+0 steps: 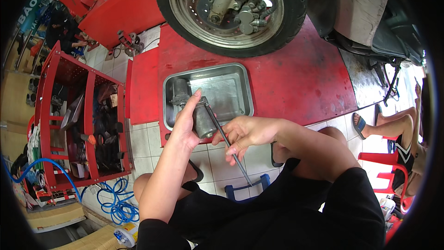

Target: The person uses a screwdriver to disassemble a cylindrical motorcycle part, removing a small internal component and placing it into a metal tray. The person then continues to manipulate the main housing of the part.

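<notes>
Head | left grip [186, 127]: holding grey cylinder [204, 124] | right grip [252, 133]: holding dark rod [216, 123] | metal tray [224, 90] on red platform [298, 88]

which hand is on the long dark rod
The right hand, its thumb and fingers at the rod; the left hand holds the grey metal cylinder.
</notes>
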A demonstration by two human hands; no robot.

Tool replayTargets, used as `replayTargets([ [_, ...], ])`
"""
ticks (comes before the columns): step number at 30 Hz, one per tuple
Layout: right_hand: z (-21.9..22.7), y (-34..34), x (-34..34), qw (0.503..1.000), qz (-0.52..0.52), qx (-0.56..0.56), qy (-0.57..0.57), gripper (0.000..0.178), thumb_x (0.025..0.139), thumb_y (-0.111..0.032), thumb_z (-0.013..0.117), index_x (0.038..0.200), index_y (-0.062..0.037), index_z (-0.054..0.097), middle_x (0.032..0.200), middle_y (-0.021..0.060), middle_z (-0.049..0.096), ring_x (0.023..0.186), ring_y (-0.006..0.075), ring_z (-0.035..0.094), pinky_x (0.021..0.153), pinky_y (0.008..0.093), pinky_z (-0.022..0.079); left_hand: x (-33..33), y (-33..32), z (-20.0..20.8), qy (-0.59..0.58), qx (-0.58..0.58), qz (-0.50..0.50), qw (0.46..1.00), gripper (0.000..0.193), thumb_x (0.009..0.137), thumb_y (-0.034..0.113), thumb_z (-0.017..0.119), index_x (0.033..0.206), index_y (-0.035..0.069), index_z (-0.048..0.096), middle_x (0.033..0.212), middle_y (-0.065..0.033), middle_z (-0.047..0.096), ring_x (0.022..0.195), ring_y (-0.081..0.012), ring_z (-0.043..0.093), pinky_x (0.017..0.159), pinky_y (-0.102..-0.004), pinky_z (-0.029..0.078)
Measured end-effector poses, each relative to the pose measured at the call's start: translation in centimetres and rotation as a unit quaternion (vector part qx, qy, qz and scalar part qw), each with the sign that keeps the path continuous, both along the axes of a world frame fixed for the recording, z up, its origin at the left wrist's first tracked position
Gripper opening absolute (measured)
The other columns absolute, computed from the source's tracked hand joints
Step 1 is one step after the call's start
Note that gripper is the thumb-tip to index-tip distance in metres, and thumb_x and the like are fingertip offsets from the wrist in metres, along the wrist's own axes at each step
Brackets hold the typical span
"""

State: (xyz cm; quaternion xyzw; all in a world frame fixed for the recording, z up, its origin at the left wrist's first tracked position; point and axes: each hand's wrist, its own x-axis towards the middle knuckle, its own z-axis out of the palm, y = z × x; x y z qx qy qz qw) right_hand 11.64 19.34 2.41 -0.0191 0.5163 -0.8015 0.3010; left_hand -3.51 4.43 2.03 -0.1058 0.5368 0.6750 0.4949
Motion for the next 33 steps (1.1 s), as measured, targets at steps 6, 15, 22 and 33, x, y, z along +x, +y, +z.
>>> replayTargets([
  [6,-1.4,0.1,-0.5,0.996,0.017,0.087,0.019,0.043,0.096,-0.02,0.068,0.128,0.0019,0.052,0.085,0.0082,0.069,0.087,0.0182,0.071,0.073,0.0274,0.054,-0.1,-0.1,-0.1,-0.019,0.013,0.012,1.0,0.048,0.086,0.05,0.073,0.1,0.006,0.062,0.087,-0.0089,0.063,0.073,-0.0247,0.064,0.066,-0.0381,0.056],
  [15,-0.1,-0.2,0.0,0.997,-0.027,-0.064,-0.033,0.035,0.099,-0.02,0.064,0.125,0.0026,0.055,0.097,0.0111,0.069,0.089,0.021,0.071,0.071,0.0281,0.056,0.2,0.0,0.6,-0.038,0.022,0.015,0.999,0.051,0.088,0.054,0.068,0.1,0.005,0.062,0.086,-0.01,0.063,0.072,-0.0265,0.063,0.065,-0.0403,0.055],
  [22,-2.1,-0.7,-0.5,0.998,-0.014,-0.016,-0.056,0.04,0.1,-0.028,0.063,0.126,0.0013,0.054,0.093,0.0121,0.069,0.088,0.0224,0.072,0.073,0.0311,0.057,-0.2,-0.1,0.2,-0.041,0.03,0.018,0.999,0.05,0.088,0.054,0.067,0.099,0.006,0.062,0.085,-0.0097,0.063,0.072,-0.0265,0.063,0.065,-0.0404,0.055],
  [33,-0.6,-0.5,-0.1,0.998,-0.009,-0.037,-0.059,0.043,0.094,-0.016,0.07,0.128,0.0038,0.052,0.094,0.0118,0.07,0.091,0.0215,0.071,0.077,0.0296,0.057,0.0,-0.1,0.4,-0.037,0.019,0.013,0.999,0.05,0.088,0.054,0.067,0.099,0.005,0.063,0.085,-0.0101,0.064,0.071,-0.0262,0.064,0.065,-0.0399,0.056],
])
